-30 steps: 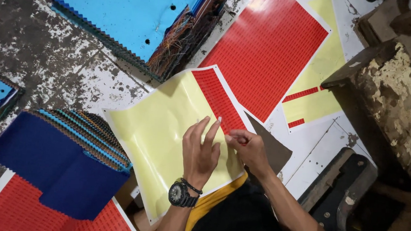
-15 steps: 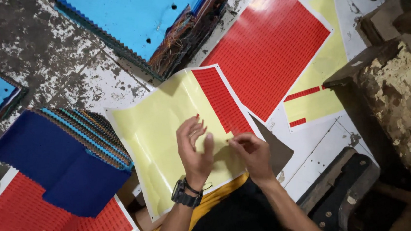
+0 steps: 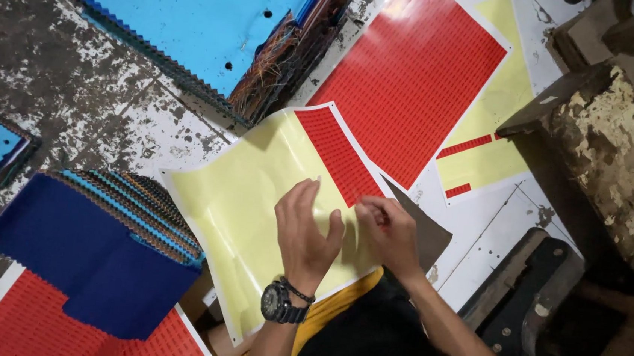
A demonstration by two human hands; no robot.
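Since half a second ago the left hand (image 3: 305, 233) has lifted its palm off the yellow sheet (image 3: 247, 203) and curled a little, its fingers now loosely bent and spread above the paper rather than pressed flat; it grips nothing, though whether its fingertips touch the sheet cannot be told. Beside it the right hand (image 3: 389, 233) has its fingers pinched together at the near end of the red sticker strip (image 3: 337, 155), which runs up the right side of the yellow sheet; what exactly sits between the fingertips is too small to tell. That yellow sheet lies tilted in the middle of the scene on the worn, paint-flecked table (image 3: 74, 99), its near edge over the person's lap. A black wristwatch (image 3: 281, 303) sits on the left wrist. To the far right lies a full red sticker sheet (image 3: 416, 73) over another yellow backing sheet (image 3: 499, 109). At the near left a stack of fabric swatches (image 3: 92, 258) topped in dark blue rests partly on another red sheet (image 3: 26, 325), and a large light-blue fabric stack (image 3: 194, 18) lies at the far left.
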